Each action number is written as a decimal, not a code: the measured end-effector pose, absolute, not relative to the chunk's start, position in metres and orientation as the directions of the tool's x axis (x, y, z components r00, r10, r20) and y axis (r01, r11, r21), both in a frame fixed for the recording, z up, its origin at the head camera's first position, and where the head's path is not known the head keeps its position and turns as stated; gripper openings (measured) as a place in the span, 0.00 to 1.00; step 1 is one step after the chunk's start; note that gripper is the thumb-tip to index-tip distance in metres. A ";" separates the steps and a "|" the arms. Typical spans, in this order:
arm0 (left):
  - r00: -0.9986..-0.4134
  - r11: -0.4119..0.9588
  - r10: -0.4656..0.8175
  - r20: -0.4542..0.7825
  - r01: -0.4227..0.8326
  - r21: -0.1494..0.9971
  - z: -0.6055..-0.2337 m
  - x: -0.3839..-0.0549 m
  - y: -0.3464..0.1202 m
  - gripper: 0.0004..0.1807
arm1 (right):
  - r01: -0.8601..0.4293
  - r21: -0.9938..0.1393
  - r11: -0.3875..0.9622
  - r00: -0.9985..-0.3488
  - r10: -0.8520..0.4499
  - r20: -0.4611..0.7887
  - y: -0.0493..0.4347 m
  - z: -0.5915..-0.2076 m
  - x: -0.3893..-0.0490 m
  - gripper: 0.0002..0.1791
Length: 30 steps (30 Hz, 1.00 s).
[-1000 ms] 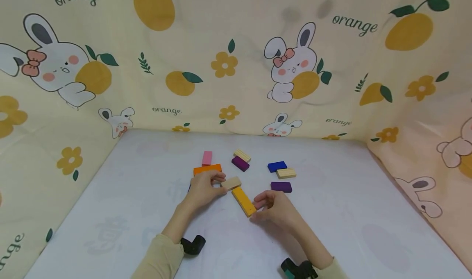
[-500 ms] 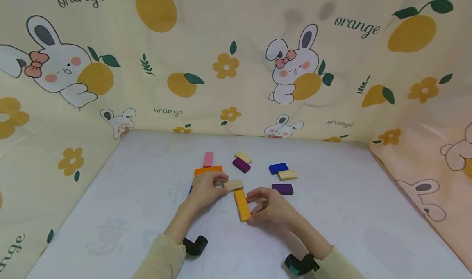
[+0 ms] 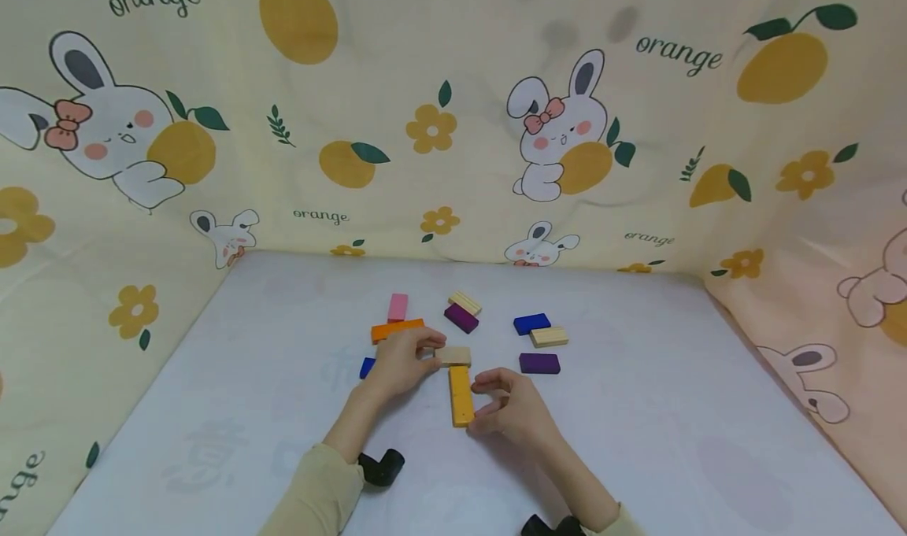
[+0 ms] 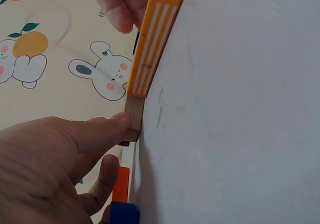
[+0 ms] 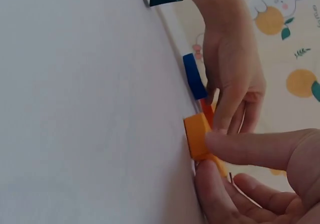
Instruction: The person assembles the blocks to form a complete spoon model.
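Note:
My left hand [image 3: 404, 363] pinches the left end of a pale wooden block [image 3: 455, 356] lying on the white table; the thumb tip presses the block's near side in the left wrist view. My right hand [image 3: 516, 410] grips a yellow block [image 3: 460, 396] from its right side, thumb by the near end. White stripes mark the near side of that yellow block [image 4: 154, 44] in the left wrist view. Its far end meets the wooden block, so the pair forms a T. An orange block [image 3: 397, 330] and a blue block [image 3: 366, 367], partly hidden, lie beside my left hand.
A pink block [image 3: 398, 308] lies behind the orange one. Farther back, a purple block [image 3: 461, 318] touches a light wooden block [image 3: 465, 301]. To the right are a blue block [image 3: 531, 323], a ribbed wooden block [image 3: 549, 337] and a purple block [image 3: 540, 364]. A printed cloth [image 3: 383, 87] surrounds the table.
The yellow block has turned from a slant to nearly straight toward me, with my right hand following its side. The pale wooden block has levelled and shifted slightly right with my left hand.

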<state>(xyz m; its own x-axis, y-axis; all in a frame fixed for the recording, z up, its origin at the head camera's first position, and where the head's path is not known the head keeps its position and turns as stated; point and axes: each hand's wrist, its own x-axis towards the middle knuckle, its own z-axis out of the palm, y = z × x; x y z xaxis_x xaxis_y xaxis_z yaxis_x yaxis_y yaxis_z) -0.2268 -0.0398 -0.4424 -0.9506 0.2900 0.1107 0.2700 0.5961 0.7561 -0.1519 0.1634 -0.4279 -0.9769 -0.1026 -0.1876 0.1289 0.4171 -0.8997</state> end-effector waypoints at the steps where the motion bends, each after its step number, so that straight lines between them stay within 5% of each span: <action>1: -0.949 0.597 0.295 0.113 0.275 0.754 -0.443 -0.227 -0.039 0.17 | 0.130 -0.898 0.420 -0.978 -0.092 -0.185 0.163 -0.428 -0.152 0.31; 30: -0.949 0.613 0.274 0.153 0.295 0.733 -0.442 -0.223 -0.039 0.19 | 0.151 -0.903 0.402 -0.980 -0.061 -0.191 0.158 -0.429 -0.148 0.28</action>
